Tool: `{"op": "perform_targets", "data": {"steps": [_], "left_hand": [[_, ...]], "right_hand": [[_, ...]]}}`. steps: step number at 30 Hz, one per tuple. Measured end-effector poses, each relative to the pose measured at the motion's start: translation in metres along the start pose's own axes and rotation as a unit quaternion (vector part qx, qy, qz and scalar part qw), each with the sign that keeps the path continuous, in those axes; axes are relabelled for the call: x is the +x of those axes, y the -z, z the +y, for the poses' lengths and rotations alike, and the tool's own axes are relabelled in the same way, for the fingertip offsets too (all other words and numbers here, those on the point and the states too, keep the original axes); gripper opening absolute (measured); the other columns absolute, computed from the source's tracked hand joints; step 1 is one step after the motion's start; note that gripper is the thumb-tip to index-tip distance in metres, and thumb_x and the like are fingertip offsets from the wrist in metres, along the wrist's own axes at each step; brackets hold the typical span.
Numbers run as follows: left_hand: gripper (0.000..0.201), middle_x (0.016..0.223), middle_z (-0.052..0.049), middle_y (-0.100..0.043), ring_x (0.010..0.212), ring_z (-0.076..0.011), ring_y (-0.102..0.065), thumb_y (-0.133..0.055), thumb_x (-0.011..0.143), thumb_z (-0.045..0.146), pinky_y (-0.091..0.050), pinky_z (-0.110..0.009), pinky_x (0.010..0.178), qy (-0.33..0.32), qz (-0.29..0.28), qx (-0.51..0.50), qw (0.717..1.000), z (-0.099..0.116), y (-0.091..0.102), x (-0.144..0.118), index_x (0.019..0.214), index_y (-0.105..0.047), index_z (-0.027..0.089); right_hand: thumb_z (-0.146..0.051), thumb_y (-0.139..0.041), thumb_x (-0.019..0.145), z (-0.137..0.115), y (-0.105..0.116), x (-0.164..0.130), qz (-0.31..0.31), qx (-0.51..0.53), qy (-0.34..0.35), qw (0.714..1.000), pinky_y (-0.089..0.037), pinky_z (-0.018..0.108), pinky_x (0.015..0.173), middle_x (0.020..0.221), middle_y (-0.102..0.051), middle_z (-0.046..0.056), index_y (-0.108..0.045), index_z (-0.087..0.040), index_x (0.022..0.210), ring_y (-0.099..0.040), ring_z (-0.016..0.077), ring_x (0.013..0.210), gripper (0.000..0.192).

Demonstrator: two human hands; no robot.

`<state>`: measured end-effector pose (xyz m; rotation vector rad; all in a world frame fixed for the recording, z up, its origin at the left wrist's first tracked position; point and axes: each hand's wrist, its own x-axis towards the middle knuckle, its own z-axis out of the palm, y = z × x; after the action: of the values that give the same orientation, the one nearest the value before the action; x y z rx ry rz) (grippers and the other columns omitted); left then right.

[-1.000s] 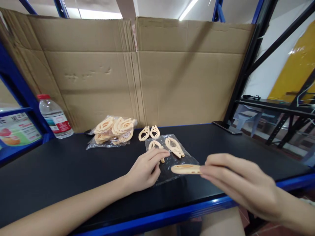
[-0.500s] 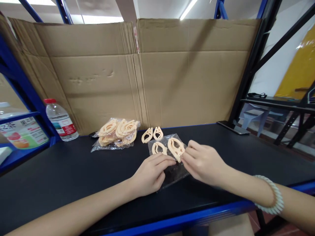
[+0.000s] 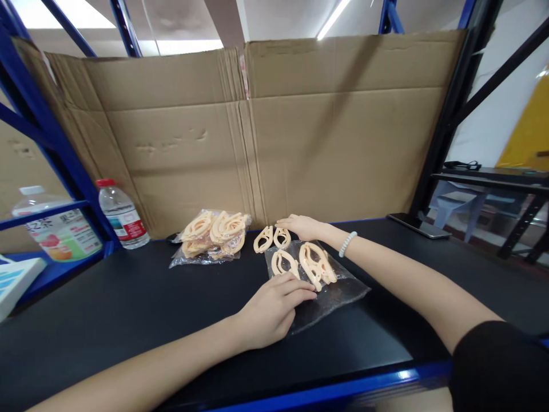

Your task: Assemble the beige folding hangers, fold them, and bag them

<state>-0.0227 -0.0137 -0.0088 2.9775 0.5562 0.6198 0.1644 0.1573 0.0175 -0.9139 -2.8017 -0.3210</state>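
A clear plastic bag (image 3: 343, 294) lies flat on the black table with beige teardrop-shaped plastic pieces, like folded travel hangers, in it: one left piece (image 3: 283, 263) and a stacked-looking right group (image 3: 316, 264). My left hand (image 3: 270, 309) holds the bag's near part, its fingertips by the tip of the right group. Behind the bag lie two loose beige pieces, a left one (image 3: 262, 240) and a right one (image 3: 282, 237). My right hand (image 3: 302, 226) reaches across to the right loose piece, fingers closed at its top; their exact grip is partly hidden.
Filled clear bags (image 3: 212, 236) of similar pieces are piled at the back left. Further left stand a red-capped water bottle (image 3: 123, 214) and a larger labelled bottle (image 3: 60, 229). A phone (image 3: 418, 225) lies at the back right. Cardboard (image 3: 343, 143) walls the rear.
My right hand has left the bagged pieces and moved back to the right loose piece. My left hand stays at the bag. The view has shifted slightly.
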Motion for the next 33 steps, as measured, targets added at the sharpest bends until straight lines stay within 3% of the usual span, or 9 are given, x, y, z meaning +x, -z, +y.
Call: {"op": "perform_targets", "data": {"steps": [3,6,9,12,15,19,26,30,33], "left_hand": [[0.049,0.126,-0.005,-0.060,0.104,-0.0223,-0.052,-0.040,0.075,-0.001,-0.044,-0.039,0.096,0.013,-0.026,0.000,1.000,0.002,0.002,0.001,0.118,-0.057,0.016],[0.047,0.127,-0.004,-0.061,0.104,-0.0225,-0.051,-0.040,0.076,0.000,-0.045,-0.039,0.096,0.017,-0.029,-0.008,0.999,0.002,0.003,0.001,0.116,-0.058,0.017],[0.050,0.127,-0.003,-0.061,0.105,-0.0227,-0.052,-0.042,0.073,-0.001,-0.044,-0.041,0.097,0.017,-0.018,-0.018,1.000,0.001,0.003,0.000,0.116,-0.057,0.019],[0.053,0.126,-0.004,-0.061,0.105,-0.0221,-0.053,-0.042,0.070,-0.002,-0.045,-0.042,0.096,-0.004,0.006,-0.032,0.999,-0.002,0.001,0.000,0.116,-0.055,0.021],[0.052,0.124,-0.006,-0.060,0.106,-0.0208,-0.055,-0.041,0.070,-0.004,-0.045,-0.040,0.096,-0.018,0.036,-0.043,0.998,-0.003,-0.001,0.000,0.114,-0.055,0.020],[0.035,0.116,-0.008,-0.059,0.104,-0.0192,-0.055,-0.040,0.075,-0.004,-0.046,-0.036,0.092,0.011,0.084,-0.059,0.995,-0.001,-0.003,0.000,0.097,-0.055,0.020],[0.019,0.084,-0.002,-0.054,0.071,-0.0139,-0.050,-0.045,0.079,0.005,-0.044,-0.026,0.064,0.069,0.147,-0.055,0.985,0.000,-0.006,-0.001,0.090,-0.046,0.020],[0.015,0.078,0.001,-0.051,0.064,-0.0112,-0.048,-0.045,0.081,0.007,-0.041,-0.023,0.059,0.084,0.158,-0.063,0.982,0.000,-0.007,-0.001,0.088,-0.045,0.020],[0.015,0.077,0.001,-0.051,0.063,-0.0107,-0.047,-0.046,0.082,0.007,-0.042,-0.023,0.059,0.089,0.173,-0.069,0.978,-0.001,-0.007,-0.002,0.090,-0.047,0.020]], "right_hand": [[0.004,-0.046,0.079,0.005,-0.008,0.013,-0.026,0.006,-0.002,1.000,-0.044,0.038,0.093,0.145,-0.042,0.011,-0.047,-0.020,0.135,-0.051,0.0246,0.117,0.061],[0.000,-0.051,0.078,0.012,-0.010,0.016,-0.045,0.018,-0.018,0.999,-0.045,0.037,0.090,0.138,-0.049,0.014,-0.058,-0.018,0.124,-0.055,0.0257,0.112,0.050],[-0.003,-0.059,0.073,0.022,-0.004,0.007,-0.059,0.041,-0.038,0.997,-0.047,0.033,0.082,0.112,-0.066,0.015,-0.066,-0.013,0.108,-0.062,0.0241,0.096,0.037],[-0.009,-0.067,0.068,0.034,0.006,-0.014,-0.064,0.083,-0.064,0.992,-0.048,0.026,0.069,0.087,-0.072,0.008,-0.069,-0.012,0.098,-0.065,0.0191,0.075,0.030],[-0.019,-0.069,0.072,0.043,0.015,-0.044,-0.024,0.129,-0.091,0.987,-0.048,0.022,0.068,0.087,-0.073,0.005,-0.071,-0.014,0.096,-0.066,0.0153,0.074,0.024],[-0.026,-0.060,0.084,0.039,0.024,-0.088,0.107,0.143,-0.146,0.973,-0.049,0.026,0.077,0.096,-0.072,0.009,-0.070,-0.012,0.094,-0.065,0.0162,0.085,0.020],[-0.032,-0.061,0.085,-0.013,0.067,-0.159,0.342,0.130,-0.183,0.913,-0.050,0.029,0.068,0.084,-0.069,0.006,-0.067,-0.016,0.085,-0.063,0.0169,0.076,0.016],[-0.028,-0.057,0.089,-0.065,0.101,-0.187,0.361,0.115,-0.168,0.910,-0.051,0.028,0.065,0.087,-0.070,0.005,-0.068,-0.021,0.094,-0.065,0.0172,0.078,0.013],[-0.023,-0.060,0.088,-0.105,0.109,-0.199,0.363,0.058,-0.125,0.921,-0.053,0.030,0.067,0.089,-0.069,0.006,-0.068,-0.023,0.095,-0.065,0.0185,0.078,0.011]]}}
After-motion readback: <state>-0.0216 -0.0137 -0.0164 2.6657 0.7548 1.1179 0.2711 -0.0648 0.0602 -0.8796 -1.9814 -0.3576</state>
